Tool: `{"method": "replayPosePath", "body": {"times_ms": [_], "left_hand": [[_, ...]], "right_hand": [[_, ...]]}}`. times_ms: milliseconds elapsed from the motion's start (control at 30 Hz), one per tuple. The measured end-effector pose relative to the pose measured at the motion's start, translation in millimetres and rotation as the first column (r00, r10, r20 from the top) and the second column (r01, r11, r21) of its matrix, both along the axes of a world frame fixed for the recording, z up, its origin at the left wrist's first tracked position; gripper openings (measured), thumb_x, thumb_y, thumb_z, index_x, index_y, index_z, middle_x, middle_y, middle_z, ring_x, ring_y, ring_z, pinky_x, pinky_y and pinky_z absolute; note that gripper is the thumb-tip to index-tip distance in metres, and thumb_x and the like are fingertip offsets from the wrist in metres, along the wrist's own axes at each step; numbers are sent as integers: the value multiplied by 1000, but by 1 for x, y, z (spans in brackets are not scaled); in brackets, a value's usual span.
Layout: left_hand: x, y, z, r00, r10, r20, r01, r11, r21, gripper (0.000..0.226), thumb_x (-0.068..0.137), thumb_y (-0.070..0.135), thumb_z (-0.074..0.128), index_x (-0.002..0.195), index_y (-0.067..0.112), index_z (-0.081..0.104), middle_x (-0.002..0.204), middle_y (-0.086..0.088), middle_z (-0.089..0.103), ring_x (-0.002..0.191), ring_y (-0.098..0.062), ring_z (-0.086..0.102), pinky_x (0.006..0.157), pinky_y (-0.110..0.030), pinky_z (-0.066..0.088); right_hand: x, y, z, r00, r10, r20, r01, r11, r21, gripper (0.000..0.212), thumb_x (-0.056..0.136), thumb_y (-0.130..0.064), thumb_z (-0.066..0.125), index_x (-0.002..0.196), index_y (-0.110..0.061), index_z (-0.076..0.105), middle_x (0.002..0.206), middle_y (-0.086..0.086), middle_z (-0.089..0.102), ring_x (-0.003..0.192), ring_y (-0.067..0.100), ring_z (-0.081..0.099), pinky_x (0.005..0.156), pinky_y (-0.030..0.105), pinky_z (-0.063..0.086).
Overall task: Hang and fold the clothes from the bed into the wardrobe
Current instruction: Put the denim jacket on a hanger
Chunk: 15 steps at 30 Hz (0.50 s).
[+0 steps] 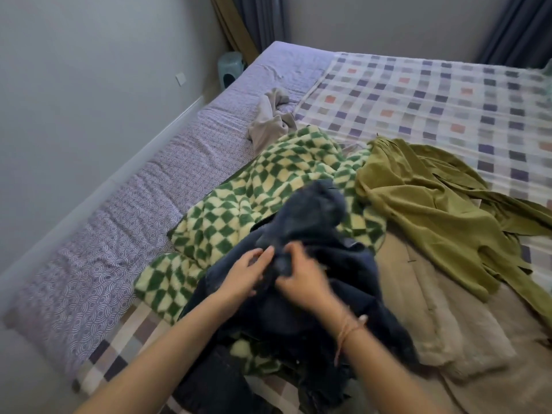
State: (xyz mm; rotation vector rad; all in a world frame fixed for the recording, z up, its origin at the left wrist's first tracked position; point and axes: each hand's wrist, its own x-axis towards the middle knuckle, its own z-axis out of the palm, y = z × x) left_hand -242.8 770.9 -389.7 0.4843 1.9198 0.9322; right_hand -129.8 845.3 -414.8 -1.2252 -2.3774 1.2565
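Observation:
A dark navy garment (pixel 310 216) lies bunched on top of the clothes pile at the near side of the bed (pixel 448 94). My left hand (pixel 243 271) and my right hand (pixel 301 273) both grip its fabric close together near the middle. Under it spreads a green-and-cream checked fleece (pixel 239 201). An olive-green garment (pixel 424 204) lies crumpled to the right, and a beige garment (pixel 433 312) lies flat beneath it. A small grey garment (pixel 268 121) sits farther back. The wardrobe is out of view.
The bed has a checked cover and a purple patterned sheet (pixel 134 216) along its left edge, close to the grey wall (pixel 74 85). A pale green stool (pixel 230 68) stands in the far corner beside dark curtains (pixel 257 22).

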Motion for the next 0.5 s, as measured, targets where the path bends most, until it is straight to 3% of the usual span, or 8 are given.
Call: {"method": "replayPosePath", "body": {"times_ms": [67, 100, 167, 200, 267, 367, 433, 500], "left_hand": [[-2, 6, -5, 987, 118, 111, -112, 992, -58, 58, 65, 57, 74, 101, 14, 63, 84, -3, 67, 79, -17, 64, 73, -30, 53], [-5, -1, -11, 969, 198, 147, -182, 976, -116, 55, 64, 46, 78, 101, 8, 64, 91, -10, 68, 86, -24, 64, 80, -36, 53], [-14, -27, -23, 947, 278, 159, -242, 946, -214, 12, 79, 10, 67, 85, 3, 60, 79, -13, 62, 73, -26, 59, 66, -34, 51], [-16, -43, -27, 934, 311, 176, -258, 928, -270, 8, 81, -1, 56, 75, 4, 55, 68, -11, 56, 63, -24, 53, 56, -29, 45], [-24, -81, -38, 895, 350, 278, -264, 916, -303, 24, 78, -12, 41, 63, 5, 50, 56, -10, 49, 53, -21, 49, 50, -25, 41], [-32, -132, -43, 859, 392, 329, -286, 901, -327, 29, 57, -21, 43, 70, -2, 59, 59, -11, 52, 52, -22, 52, 41, -21, 42], [-32, -162, -42, 868, 375, 326, -263, 903, -340, 44, 43, -22, 42, 76, -3, 66, 65, -13, 53, 54, -23, 51, 40, -20, 42], [-31, -185, -38, 883, 342, 321, -230, 913, -338, 41, 38, -19, 43, 60, 2, 71, 68, -15, 56, 54, -24, 50, 38, -20, 41]], "right_hand": [[-12, -60, -1, 953, 272, 131, -286, 952, 111, 45, 83, -15, 53, 126, -13, 41, 113, 16, 62, 100, 36, 60, 80, 41, 47], [-13, -84, -6, 913, 372, 164, -393, 912, 119, 45, 84, -12, 53, 128, -9, 41, 118, 17, 59, 103, 37, 58, 83, 42, 46], [-7, -107, -14, 832, 527, 173, -545, 834, 83, 48, 84, -9, 54, 130, -8, 39, 122, 17, 55, 107, 37, 55, 88, 43, 45], [-1, -107, -19, 806, 578, 130, -586, 810, 34, 46, 85, -10, 53, 129, -10, 42, 123, 16, 56, 109, 35, 54, 90, 41, 44], [7, -97, -19, 858, 508, -78, -514, 851, -106, 32, 85, -11, 51, 116, -11, 59, 111, 13, 66, 100, 25, 60, 88, 30, 46], [7, -62, -14, 961, 20, -277, -83, 973, -215, 18, 83, -12, 51, 89, -10, 68, 73, 2, 66, 68, 12, 59, 70, 25, 47], [-3, -37, -17, 975, -110, -193, 79, 984, -160, 16, 87, -8, 50, 95, -14, 63, 73, -3, 62, 69, 13, 58, 69, 30, 46], [-21, -25, -18, 1000, 18, -20, -19, 998, -68, 28, 90, -11, 46, 117, -14, 55, 94, 4, 64, 88, 21, 60, 74, 33, 45]]}}
